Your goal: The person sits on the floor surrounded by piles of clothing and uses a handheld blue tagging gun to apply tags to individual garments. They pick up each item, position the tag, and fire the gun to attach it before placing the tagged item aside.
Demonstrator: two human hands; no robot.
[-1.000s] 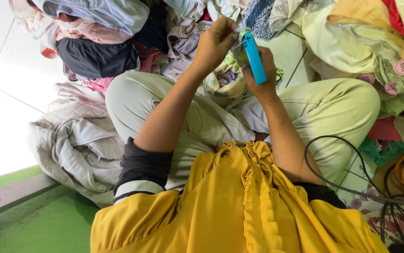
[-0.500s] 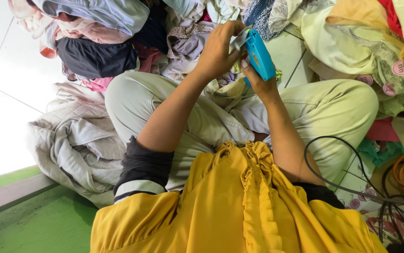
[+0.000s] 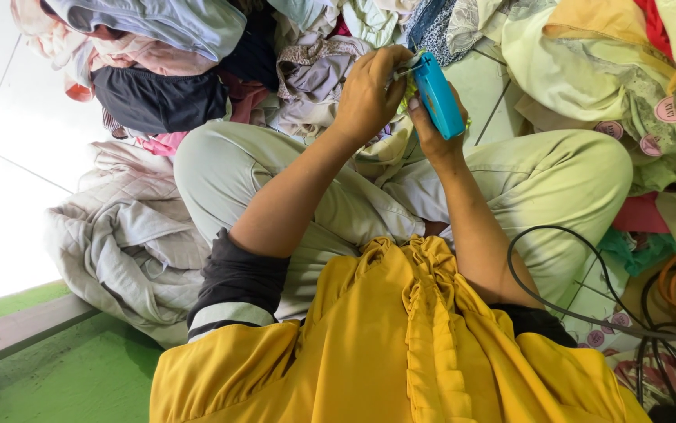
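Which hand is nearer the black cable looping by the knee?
Right. The right hand, holding the blue tool, is on the black cable's side; the left hand is farther, across the tool.

The right hand [image 3: 436,129] grips a bright blue handheld tool [image 3: 438,95], fingers wrapped round its body. The left hand [image 3: 367,95] touches the tool's upper end, pinching a bit of pale cloth [image 3: 402,72] against it. Both hands hover above the person's pale green trousers [image 3: 557,180]. Just beyond them lies a heap of mixed clothes [image 3: 197,55]; black cables [image 3: 589,309] curl beside the right forearm.
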